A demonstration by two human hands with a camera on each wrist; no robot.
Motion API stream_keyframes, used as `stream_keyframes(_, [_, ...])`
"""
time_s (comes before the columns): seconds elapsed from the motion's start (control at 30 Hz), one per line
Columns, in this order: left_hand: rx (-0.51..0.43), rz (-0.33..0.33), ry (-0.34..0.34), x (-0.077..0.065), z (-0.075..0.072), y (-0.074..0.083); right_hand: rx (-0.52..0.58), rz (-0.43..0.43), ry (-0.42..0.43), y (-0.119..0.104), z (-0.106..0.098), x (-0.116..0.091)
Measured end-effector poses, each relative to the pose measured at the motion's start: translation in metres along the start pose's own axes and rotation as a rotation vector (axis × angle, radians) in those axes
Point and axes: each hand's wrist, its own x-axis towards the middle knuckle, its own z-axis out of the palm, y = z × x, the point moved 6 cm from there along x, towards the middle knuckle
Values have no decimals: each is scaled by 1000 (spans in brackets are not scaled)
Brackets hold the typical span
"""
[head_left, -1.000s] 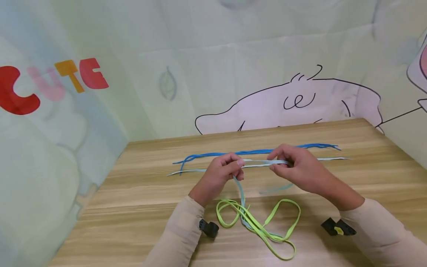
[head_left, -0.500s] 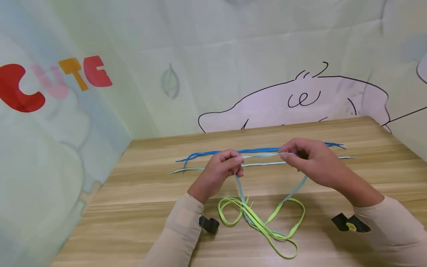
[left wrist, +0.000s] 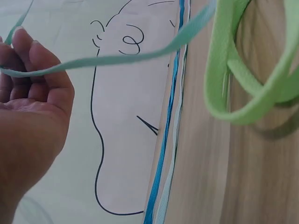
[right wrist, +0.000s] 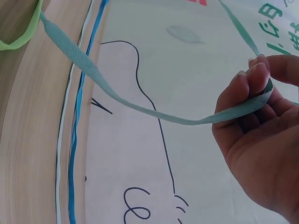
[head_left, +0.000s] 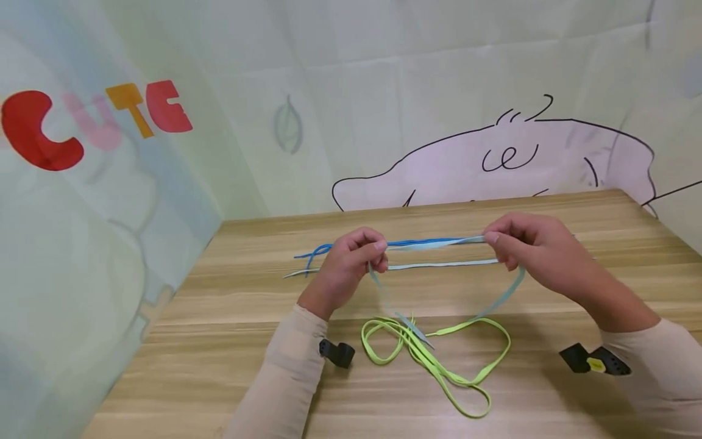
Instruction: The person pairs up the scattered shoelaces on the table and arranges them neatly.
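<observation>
A flat pale teal shoelace (head_left: 433, 244) stretches between the two hands above the table. My left hand (head_left: 347, 263) pinches it between thumb and fingers, and my right hand (head_left: 540, 250) pinches it farther right. In the left wrist view, one run of the shoelace (left wrist: 121, 59) slopes from the fingers toward the table. From the right hand, its other run (right wrist: 159, 115) sags toward a lime green shoelace (head_left: 439, 367) lying in loose loops on the table. A tapered end of the teal shoelace (head_left: 414, 331) overlaps the green loops.
Behind the hands, blue shoelaces (head_left: 323, 249) lie stretched across the wooden table (head_left: 236, 341). A pale shoelace (head_left: 439, 265) runs alongside them, nearer the person. A printed cloth backdrop (head_left: 247, 134) rises past the table's far edge. Black camera mounts (head_left: 337, 353) sit at the wrists.
The right hand has moved right and away from the left, lengthening the teal span between them. Both hands are slightly higher. The teal shoelace's tapered end now shows over the green loops.
</observation>
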Motion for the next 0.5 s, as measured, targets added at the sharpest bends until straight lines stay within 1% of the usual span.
stream_keyframes(0.2, [-35, 7, 31, 2, -8, 3, 2, 15, 8, 5, -3, 1])
stream_keyframes(0.4, [-55, -4, 55, 0, -15, 1, 3, 30, 8, 7, -5, 2])
stream_keyframes(0.5, [-67, 0, 70, -1, -19, 2, 2, 42, 14, 9, -7, 2])
